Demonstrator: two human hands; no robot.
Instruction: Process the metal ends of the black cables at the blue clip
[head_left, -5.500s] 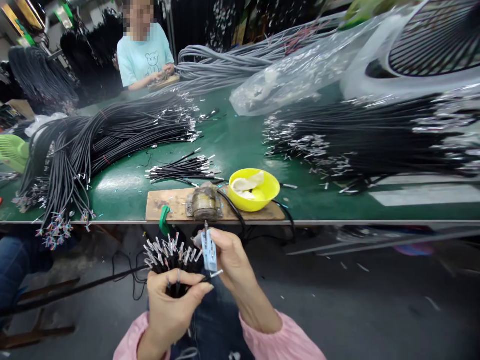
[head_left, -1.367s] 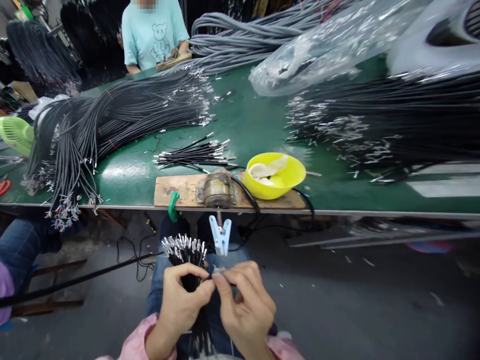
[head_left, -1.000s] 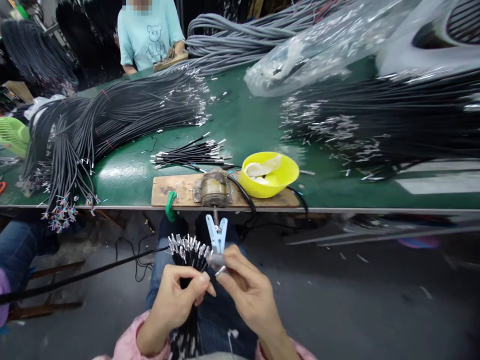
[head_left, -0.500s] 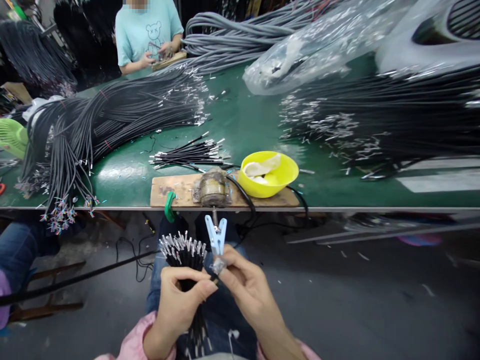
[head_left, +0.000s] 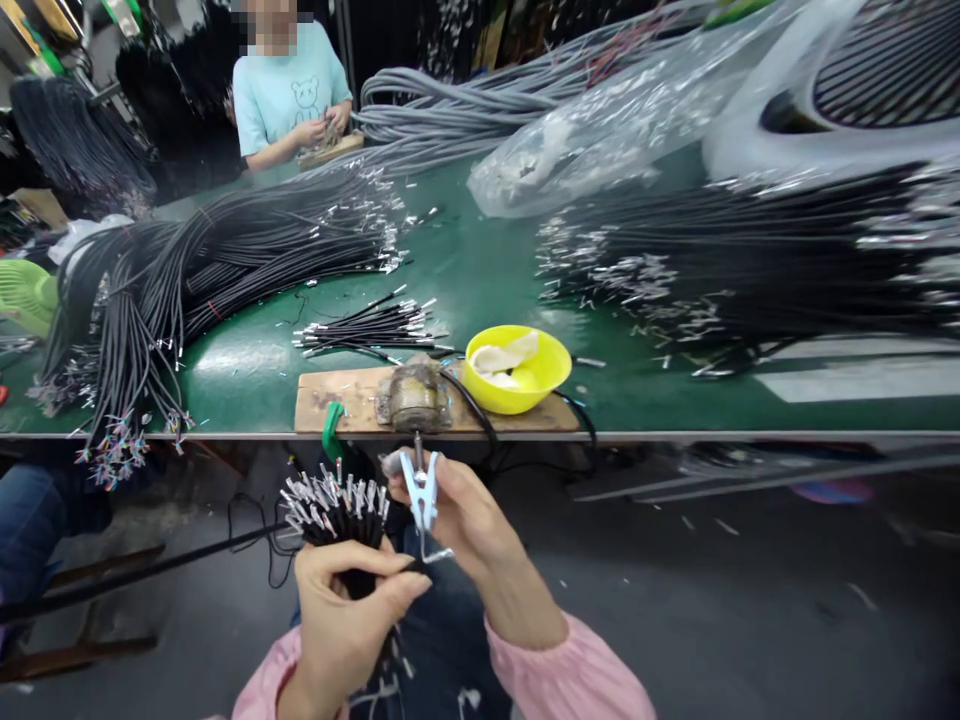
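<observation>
My left hand (head_left: 352,610) is wrapped round a bundle of short black cables (head_left: 337,510) with stripped, silvery ends pointing up. Its thumb and forefinger pinch one cable, from which a thin silvery strand (head_left: 435,553) runs to a light blue clothespin (head_left: 420,490). That clothespin hangs on the shaft of a small, grimy motor (head_left: 416,395) at the table edge. Behind the clothespin, my right hand (head_left: 469,510) has its fingers bent, with a crumpled grey bit (head_left: 391,462) at the fingertips. What those fingers grip is partly hidden.
The motor sits on a wooden board (head_left: 315,395) beside a green clamp (head_left: 332,430) and a yellow bowl (head_left: 517,395). Long black cables (head_left: 225,250) and more cables (head_left: 712,250) cover the green table (head_left: 480,270). A person (head_left: 292,100) works across it.
My right hand has risen from beside the left fingertips to behind the clothespin. A silvery strand now stretches between the clothespin and the pinched cable. The view has shifted slightly.
</observation>
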